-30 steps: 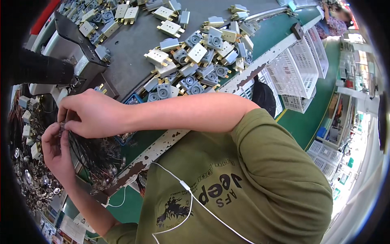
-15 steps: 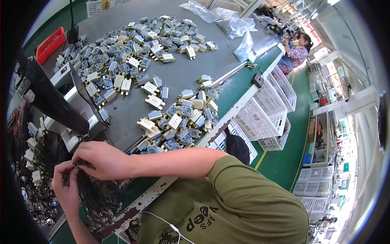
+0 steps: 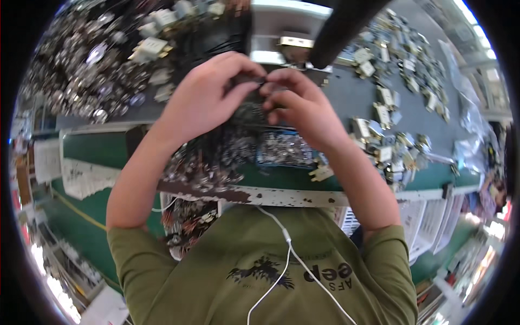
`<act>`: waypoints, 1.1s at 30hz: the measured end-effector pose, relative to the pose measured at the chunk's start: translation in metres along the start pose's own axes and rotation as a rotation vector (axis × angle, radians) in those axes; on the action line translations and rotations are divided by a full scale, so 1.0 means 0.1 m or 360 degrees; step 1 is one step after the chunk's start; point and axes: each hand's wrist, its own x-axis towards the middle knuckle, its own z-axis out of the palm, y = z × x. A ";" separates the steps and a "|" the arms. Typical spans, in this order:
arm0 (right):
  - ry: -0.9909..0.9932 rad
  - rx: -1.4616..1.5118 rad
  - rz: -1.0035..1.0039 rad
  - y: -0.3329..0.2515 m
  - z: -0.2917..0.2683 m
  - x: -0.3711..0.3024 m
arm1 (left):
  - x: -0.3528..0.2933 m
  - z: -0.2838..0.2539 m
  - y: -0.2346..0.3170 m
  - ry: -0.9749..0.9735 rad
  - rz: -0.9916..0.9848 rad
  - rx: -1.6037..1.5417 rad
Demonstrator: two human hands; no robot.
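My left hand [image 3: 206, 100] and my right hand [image 3: 306, 108] meet above the near side of the workbench. Both have thumb and fingers pinched together around a tiny dark piece [image 3: 262, 81], blurred and mostly covered by the fingertips. Below them, a bundle of thin black wires [image 3: 233, 143] with shiny metal ends hangs over the bench edge. A shallow blue-edged box of small metal parts [image 3: 287, 149] lies beneath my right hand. Just beyond my fingers stands a bench machine [image 3: 268, 30] with a pale metal body, a brass-and-white plug part [image 3: 297, 42] at its front.
A thick black arm [image 3: 346, 27] slants over the bench from the machine. Many shiny round metal pieces [image 3: 97, 65] are heaped at left. Grey and white plug parts [image 3: 384, 103] with brass prongs spread across the right. White plastic crates [image 3: 428, 225] stand below the bench at right.
The view has swung left, so the hands now appear at the middle instead of the lower left. Both hands stay pinched together at the fingertips.
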 end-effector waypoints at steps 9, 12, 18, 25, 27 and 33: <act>-0.0227 -0.0437 -0.0223 0.06 -0.06 0.09 | -0.03 0.00 -0.12 0.0087 -0.0039 -0.0156; -0.0084 -0.0231 -0.0205 0.04 0.09 0.08 | -0.02 -0.05 -0.15 0.0075 0.0105 0.0095; 0.0130 -0.0923 -0.0301 -0.01 0.03 0.03 | 0.00 0.15 -0.20 0.0097 0.0426 0.0406; 0.0144 -0.0972 -0.0169 -0.02 0.12 0.07 | -0.10 0.07 -0.24 -0.0113 0.0166 0.0585; -0.0056 -0.0804 -0.0393 0.10 -0.10 0.12 | -0.12 0.09 -0.22 0.0073 0.0318 0.0338; -0.0083 -0.0607 -0.0251 0.12 -0.09 0.08 | -0.04 0.15 -0.19 0.0089 0.0479 0.0205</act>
